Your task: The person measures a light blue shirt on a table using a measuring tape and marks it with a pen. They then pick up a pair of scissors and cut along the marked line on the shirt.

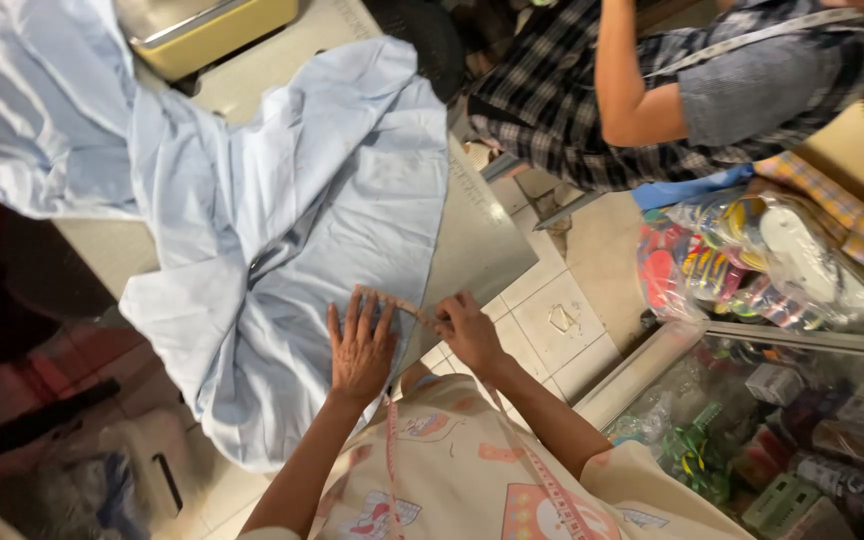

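Garment on the wearer: cream top with red and blue printed patches, lowest in view; a tape runs down its front.
Left hand: flat, fingers spread, palm down, pressing the cloth; grasps nothing.
Right hand: fingers pinched on the measuring tape, just right of the left hand, at the cloth's right edge.
Measuring tape: pale pinkish strip, stretched from the right hand's pinch up-left across the left hand's fingertips, lying on the cloth.
Cloth: pale blue fabric, rumpled and folded, spread over the desk; one fold hangs off the near edge below the left hand, another mass bunches at upper left.
Desk: grey-beige top, bare corner showing right of the cloth.
Case: yellow-sided box with a grey lid, far edge of the desk, touching the cloth.
Floor: pale square tiles right of the desk.
Other person: plaid garment, grey sleeve, bare bent arm, upper right, well apart from the hands.
Plastic bag: clear, packed with colourful sandals, right side.
Glass cabinet: lower right, small packaged goods inside; details too blurred to tell.
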